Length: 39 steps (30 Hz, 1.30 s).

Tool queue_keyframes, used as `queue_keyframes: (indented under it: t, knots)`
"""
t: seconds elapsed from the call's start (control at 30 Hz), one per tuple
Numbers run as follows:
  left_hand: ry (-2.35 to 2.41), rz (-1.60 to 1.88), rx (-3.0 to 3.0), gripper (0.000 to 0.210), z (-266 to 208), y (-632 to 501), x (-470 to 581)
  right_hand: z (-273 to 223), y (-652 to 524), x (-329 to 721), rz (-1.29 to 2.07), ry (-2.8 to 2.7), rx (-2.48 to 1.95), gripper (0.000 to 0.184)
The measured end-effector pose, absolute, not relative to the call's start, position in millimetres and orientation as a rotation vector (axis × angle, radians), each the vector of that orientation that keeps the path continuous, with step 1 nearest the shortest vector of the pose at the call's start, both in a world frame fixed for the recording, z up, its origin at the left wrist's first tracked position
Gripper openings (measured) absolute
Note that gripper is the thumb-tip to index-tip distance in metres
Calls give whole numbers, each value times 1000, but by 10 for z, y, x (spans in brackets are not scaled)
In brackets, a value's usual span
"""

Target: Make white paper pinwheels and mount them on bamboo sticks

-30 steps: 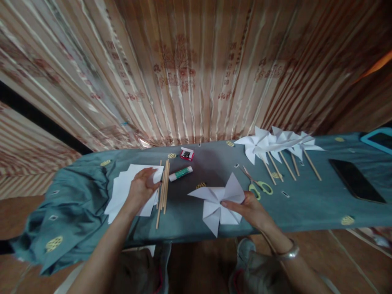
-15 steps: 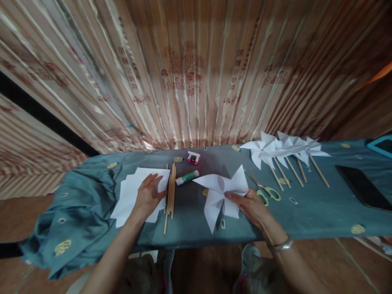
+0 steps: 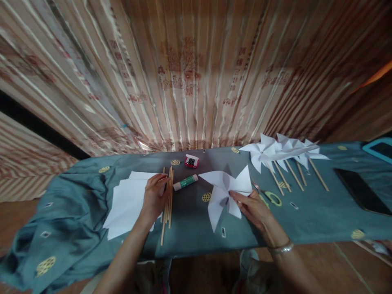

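My left hand (image 3: 154, 194) is over the left side of a bundle of thin wooden sticks (image 3: 170, 200), its fingertips at the sticks and its thumb and forefinger apart. The sticks lie on the cloth. Under and beside that hand is a fanned stack of white paper sheets (image 3: 125, 204). My right hand (image 3: 252, 206) is closed on a folded white paper pinwheel (image 3: 219, 188), with the thumb near its centre. No stick shows on this pinwheel. A green and white glue stick (image 3: 185, 182) lies between the sticks and the pinwheel.
A small red and white box of dark bits (image 3: 191, 161) sits behind the glue stick. Scissors with green handles (image 3: 272, 198) lie beside my right hand. Several pinwheels on sticks (image 3: 269, 152), a black phone (image 3: 361, 190) and a blue-edged device (image 3: 379, 148) are on the right.
My left hand has shifted from the paper stack to the sticks, its thumb and forefinger drawing nearer each other. The pinwheel in my right hand has tilted slightly. The camera view has shifted a little.
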<state>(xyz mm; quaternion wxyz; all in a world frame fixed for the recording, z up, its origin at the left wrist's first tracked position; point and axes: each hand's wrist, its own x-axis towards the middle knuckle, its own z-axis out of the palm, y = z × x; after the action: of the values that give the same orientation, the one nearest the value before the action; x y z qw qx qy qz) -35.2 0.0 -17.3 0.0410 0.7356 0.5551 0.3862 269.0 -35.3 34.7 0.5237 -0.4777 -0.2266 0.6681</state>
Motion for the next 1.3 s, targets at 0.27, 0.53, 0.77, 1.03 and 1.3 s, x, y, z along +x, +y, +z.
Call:
queue_keyframes:
  t: [0.27,0.53,0.77,1.03,1.3]
  knots:
    - [1932,923,2257,26,-132,105,-127,292,-288,2681,1581,-559,-1082,38]
    - [2082,779,2243,27,-135,148,-91,313,-321,2698,1622,-574,-1077,33]
    - [2132,629,2257,34,-97,161,-54,323,-334,2701,1641,-593,-1063,34]
    - [2134,656,2225,32,-83,248,-26,345,-356,2677,1643,-550,-1055,33]
    - [2099,844,1974,31,-74,337,-23,391,-332,2623,1676,-521,-1067,32]
